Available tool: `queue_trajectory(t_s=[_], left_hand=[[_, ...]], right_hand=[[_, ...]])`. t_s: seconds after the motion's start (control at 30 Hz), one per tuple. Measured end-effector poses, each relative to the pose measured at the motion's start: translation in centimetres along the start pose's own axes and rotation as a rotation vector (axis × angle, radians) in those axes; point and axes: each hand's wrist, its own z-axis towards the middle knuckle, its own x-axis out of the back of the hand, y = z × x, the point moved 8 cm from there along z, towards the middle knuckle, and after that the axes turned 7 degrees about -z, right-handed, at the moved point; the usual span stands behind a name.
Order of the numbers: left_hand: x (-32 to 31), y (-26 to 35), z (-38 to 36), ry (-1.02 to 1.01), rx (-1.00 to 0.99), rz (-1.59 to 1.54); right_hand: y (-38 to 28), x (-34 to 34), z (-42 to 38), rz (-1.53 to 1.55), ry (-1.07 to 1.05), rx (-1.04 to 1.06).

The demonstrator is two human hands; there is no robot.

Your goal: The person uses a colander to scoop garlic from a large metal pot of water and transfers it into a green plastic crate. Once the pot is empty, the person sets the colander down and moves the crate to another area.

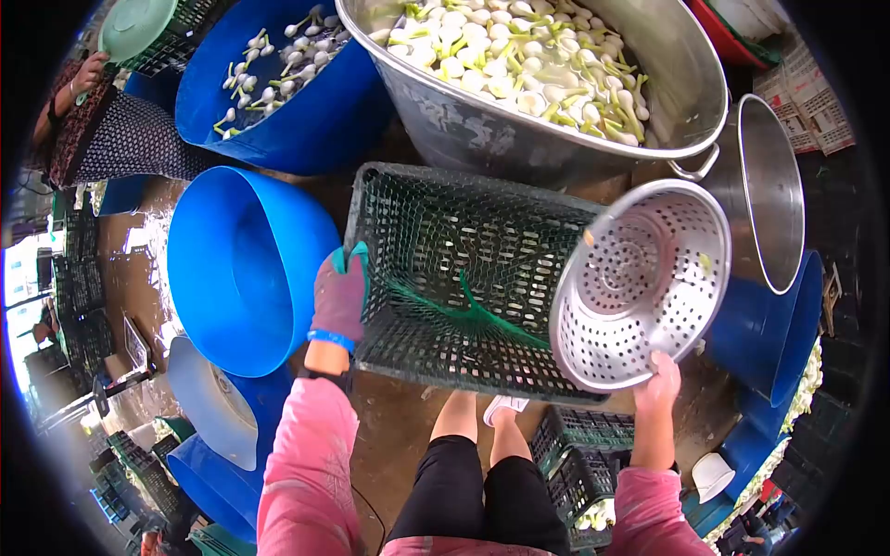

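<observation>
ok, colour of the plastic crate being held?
Dark green lattice plastic crate, clearest in the head view.

Wet brown floor (399,435) lies below your hands; stacked dark crates (79,287) stand far to your left, where daylight enters.

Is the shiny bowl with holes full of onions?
No, the metal colander held by the right hand is empty; only its holes show.
</observation>
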Motion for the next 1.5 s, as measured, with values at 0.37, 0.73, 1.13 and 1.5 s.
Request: queue_trajectory(t_s=[0.37, 0.73, 1.13, 1.5], left_hand=[[0.2, 2.7, -1.4, -0.022, -0.207, 0.281], [-3.1, -3.2, -18.8, 0.224, 0.684, -0.97], [-13.0, -5.5, -22.1, 0.327, 0.86, -1.034], [-14.9, -5.0, -22.2, 0.115, 0.782, -1.274]], right_hand=[[0.0, 0.8, 2.0, -0.234, 0.099, -0.103], [-2.0, 1.7, 2.2, -0.088, -0.215, -0.385], [0.9, -3.6, 9.0, -0.703, -0.419, -0.329], [-0.2, -3.8, 7.6, -0.986, -0.692, -0.108]])
